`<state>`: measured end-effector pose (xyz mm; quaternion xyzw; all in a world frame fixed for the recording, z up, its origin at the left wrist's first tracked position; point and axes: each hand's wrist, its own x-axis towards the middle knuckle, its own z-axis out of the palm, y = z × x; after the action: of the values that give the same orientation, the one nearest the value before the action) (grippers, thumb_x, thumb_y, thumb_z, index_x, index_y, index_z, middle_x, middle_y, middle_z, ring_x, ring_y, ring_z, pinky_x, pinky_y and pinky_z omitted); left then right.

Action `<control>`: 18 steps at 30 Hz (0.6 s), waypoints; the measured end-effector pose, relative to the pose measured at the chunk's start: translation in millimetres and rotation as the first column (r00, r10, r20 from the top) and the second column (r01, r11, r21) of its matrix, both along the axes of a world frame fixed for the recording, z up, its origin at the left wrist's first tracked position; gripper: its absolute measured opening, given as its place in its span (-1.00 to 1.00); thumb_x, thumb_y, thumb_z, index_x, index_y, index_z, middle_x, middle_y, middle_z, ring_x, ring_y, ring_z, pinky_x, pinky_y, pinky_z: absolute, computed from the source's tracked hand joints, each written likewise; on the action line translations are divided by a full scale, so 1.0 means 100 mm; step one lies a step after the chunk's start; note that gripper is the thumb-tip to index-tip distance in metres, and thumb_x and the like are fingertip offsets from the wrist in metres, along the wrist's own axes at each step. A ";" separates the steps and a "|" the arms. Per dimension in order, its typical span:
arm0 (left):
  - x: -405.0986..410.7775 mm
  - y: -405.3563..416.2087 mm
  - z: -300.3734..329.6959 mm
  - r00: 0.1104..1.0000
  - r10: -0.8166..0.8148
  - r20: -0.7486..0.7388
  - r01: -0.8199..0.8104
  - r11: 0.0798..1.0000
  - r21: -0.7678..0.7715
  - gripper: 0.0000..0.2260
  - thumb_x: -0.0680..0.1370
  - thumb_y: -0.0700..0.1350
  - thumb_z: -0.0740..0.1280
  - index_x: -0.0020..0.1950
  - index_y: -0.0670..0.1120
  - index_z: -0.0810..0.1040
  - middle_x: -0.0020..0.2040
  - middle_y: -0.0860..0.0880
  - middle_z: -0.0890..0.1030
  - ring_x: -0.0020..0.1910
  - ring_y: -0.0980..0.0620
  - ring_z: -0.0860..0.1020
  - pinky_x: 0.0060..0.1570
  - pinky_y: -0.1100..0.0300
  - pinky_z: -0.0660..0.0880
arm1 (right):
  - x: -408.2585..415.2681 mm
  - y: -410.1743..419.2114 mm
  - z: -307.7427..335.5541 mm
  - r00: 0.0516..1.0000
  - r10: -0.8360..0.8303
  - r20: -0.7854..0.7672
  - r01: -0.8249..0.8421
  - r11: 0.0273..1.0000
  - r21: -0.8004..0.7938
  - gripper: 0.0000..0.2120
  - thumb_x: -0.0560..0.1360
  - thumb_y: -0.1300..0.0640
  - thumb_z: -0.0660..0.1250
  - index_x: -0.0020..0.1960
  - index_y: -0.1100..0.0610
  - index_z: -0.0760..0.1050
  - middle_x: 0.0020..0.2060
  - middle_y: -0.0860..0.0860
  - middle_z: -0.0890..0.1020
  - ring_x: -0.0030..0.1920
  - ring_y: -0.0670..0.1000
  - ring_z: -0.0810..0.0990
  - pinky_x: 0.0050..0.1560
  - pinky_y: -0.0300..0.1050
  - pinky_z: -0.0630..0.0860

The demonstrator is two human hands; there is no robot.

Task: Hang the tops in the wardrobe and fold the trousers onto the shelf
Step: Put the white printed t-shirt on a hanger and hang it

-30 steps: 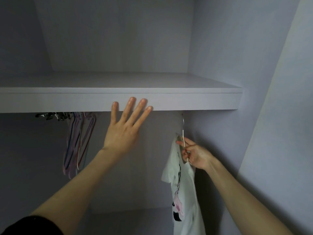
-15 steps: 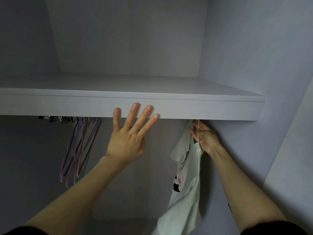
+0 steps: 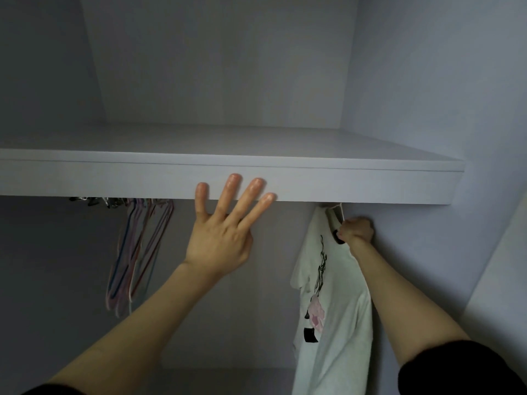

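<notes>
- One shelf (image 3: 313,182), running across just above the fingertips of both hands.
- One white T-shirt (image 3: 333,309) with a printed picture, hanging directly below the fingers of the right hand (image 3: 356,230).
- One bunch of bare hangers (image 3: 137,252), well to the left of the spread fingers (image 3: 232,192) of the left hand (image 3: 219,243); they overlap, so their exact number cannot be told.
- Two hands and two bare forearms.

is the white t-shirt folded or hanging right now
Hanging. The white t-shirt drapes full length from a hanger under the shelf, gripped by the right hand.
</notes>
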<state>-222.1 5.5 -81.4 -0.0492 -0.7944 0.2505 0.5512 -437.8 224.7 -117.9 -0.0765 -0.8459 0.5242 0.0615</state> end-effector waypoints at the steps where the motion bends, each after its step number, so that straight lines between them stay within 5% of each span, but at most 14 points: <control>1: 0.00 0.00 0.00 1.000 0.000 0.010 0.000 1.000 0.008 -0.12 0.39 -0.13 0.34 0.54 0.00 -0.16 0.53 -0.01 -0.28 0.49 -0.10 -0.31 0.36 -0.24 -0.32 | 0.08 0.00 0.02 0.997 -0.020 -0.069 0.027 0.994 0.106 -0.72 0.55 0.32 0.14 0.18 0.30 0.53 0.19 0.25 0.55 0.20 0.23 0.52 0.14 -0.07 0.46; 8: 0.15 0.22 -0.04 0.992 -0.026 0.125 0.001 0.980 0.197 -0.10 0.34 -0.24 0.36 0.55 -0.05 -0.10 0.54 -0.04 -0.25 0.49 -0.15 -0.29 0.37 -0.26 -0.31 | 0.94 0.23 -0.08 0.963 0.170 -0.211 -0.102 0.949 0.299 -0.63 0.57 0.25 0.16 0.36 0.15 0.40 0.24 0.17 0.54 0.23 0.19 0.50 0.18 -0.10 0.40; 12: 0.35 0.54 -0.10 0.951 -0.185 0.246 0.078 0.917 0.390 -0.22 0.34 -0.28 0.36 0.51 -0.13 0.12 0.54 -0.15 0.05 0.51 -0.20 -0.06 0.37 -0.31 -0.16 | 1.60 0.47 -0.17 0.960 0.221 -0.169 -0.174 0.951 0.257 -0.62 0.58 0.19 0.19 0.40 0.12 0.38 0.29 0.08 0.51 0.29 0.08 0.48 0.30 -0.17 0.35; 18: 1.01 1.19 -0.55 0.643 -0.588 0.490 0.219 0.755 0.619 -0.57 0.49 -0.28 0.27 0.37 -0.18 0.40 0.37 -0.14 0.42 0.42 -0.12 0.30 0.34 -0.04 0.28 | 2.83 0.88 -0.43 0.975 0.160 -0.153 -0.131 0.975 0.180 -0.74 0.59 0.18 0.19 0.22 0.14 0.54 0.10 0.05 0.62 0.09 -0.02 0.57 0.08 -0.37 0.39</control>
<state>-120.8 124.1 -136.1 -0.1713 -0.9379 -0.1363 0.2692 -154.5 312.3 -160.6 0.0355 -0.8825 0.4582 0.0995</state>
